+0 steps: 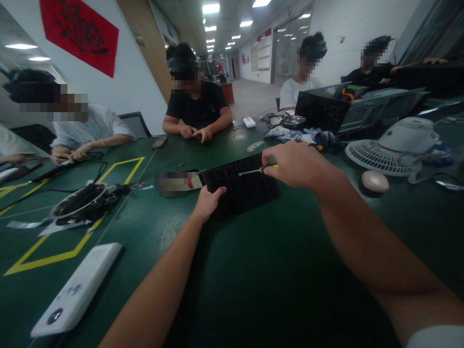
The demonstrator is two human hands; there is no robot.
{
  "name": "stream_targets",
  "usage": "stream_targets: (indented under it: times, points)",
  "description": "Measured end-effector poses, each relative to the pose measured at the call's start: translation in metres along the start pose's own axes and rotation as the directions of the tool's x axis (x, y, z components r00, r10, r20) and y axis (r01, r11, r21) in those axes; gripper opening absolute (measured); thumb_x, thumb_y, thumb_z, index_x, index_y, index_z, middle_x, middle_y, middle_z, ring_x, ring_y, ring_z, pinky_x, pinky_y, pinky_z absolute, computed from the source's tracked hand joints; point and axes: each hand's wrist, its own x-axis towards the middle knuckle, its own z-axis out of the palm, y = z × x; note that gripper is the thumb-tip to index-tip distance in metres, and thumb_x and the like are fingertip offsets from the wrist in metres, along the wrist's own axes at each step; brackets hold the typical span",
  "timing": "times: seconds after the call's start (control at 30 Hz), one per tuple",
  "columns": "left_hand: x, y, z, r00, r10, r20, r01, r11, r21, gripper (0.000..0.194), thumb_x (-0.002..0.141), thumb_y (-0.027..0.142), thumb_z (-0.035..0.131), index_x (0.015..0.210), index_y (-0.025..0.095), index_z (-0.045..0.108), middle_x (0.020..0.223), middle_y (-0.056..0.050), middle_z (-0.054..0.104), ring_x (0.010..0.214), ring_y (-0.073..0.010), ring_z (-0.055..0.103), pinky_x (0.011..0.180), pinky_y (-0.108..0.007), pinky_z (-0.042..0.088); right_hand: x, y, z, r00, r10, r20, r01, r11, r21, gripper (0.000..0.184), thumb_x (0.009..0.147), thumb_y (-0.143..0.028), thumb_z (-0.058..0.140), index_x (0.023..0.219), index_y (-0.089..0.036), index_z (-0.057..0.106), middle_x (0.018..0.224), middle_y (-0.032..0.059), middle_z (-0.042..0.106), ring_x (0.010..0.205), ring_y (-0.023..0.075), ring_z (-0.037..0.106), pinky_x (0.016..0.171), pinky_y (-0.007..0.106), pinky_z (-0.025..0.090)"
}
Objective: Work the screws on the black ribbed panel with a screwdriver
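A flat black rectangular panel (246, 191) with ridges or slots lies in front of me, slightly tilted; I cannot make out what it belongs to. At its left edge my left hand (210, 202) grips it, thumb on top. Above its right part, my right hand (295, 163) pinches the yellow handle of a small screwdriver (253, 171). The metal shaft points left over the panel; whether its tip touches the surface I cannot tell. Just left of the panel is a small open box (195, 182), partly blurred out.
A white power bank-like block (78, 290) lies at the near left, with a ring-shaped part and cables (81, 200) beyond it. To the right are a white fan (393, 147) and a pale mouse (375, 181). Several people sit around the green table (282, 270).
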Motion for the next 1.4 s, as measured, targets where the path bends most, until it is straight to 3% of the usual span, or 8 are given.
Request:
stream_targets:
  times: [0.4, 0.87, 1.4]
  points:
    - [0.002, -0.001, 0.001, 1.000, 0.012, -0.005, -0.011, 1.000, 0.017, 0.048, 0.060, 0.046, 0.093, 0.095, 0.018, 0.078, 0.094, -0.008, 0.083, 0.096, -0.0336, 0.079, 0.099, -0.050, 0.063, 0.000, -0.001, -0.001, 1.000, 0.005, 0.022, -0.005, 1.000, -0.004, 0.021, 0.098, -0.033, 0.068, 0.110, -0.026, 0.084, 0.111, 0.0118, 0.083, 0.103, 0.0332, 0.075, 0.082, 0.042, 0.051]
    - [0.000, 0.000, 0.002, 1.000, 0.000, 0.009, 0.000, 1.000, 0.002, 0.045, 0.062, 0.045, 0.093, 0.095, 0.018, 0.077, 0.096, -0.009, 0.083, 0.099, -0.0349, 0.080, 0.100, -0.052, 0.064, 0.002, 0.004, -0.001, 1.000, -0.002, 0.021, 0.002, 1.000, 0.022, 0.020, 0.100, -0.032, 0.067, 0.108, -0.025, 0.084, 0.109, 0.0118, 0.084, 0.102, 0.0327, 0.075, 0.080, 0.042, 0.050]
    - [0.002, -0.001, 0.001, 1.000, -0.001, 0.007, 0.001, 1.000, -0.005, 0.045, 0.060, 0.046, 0.094, 0.092, 0.019, 0.076, 0.093, -0.007, 0.082, 0.096, -0.0332, 0.080, 0.098, -0.049, 0.064, -0.001, 0.012, -0.009, 0.998, -0.028, -0.053, 0.031, 0.999, 0.044, 0.021, 0.099, -0.031, 0.068, 0.106, -0.023, 0.086, 0.104, 0.0101, 0.084, 0.097, 0.0296, 0.075, 0.082, 0.040, 0.050]
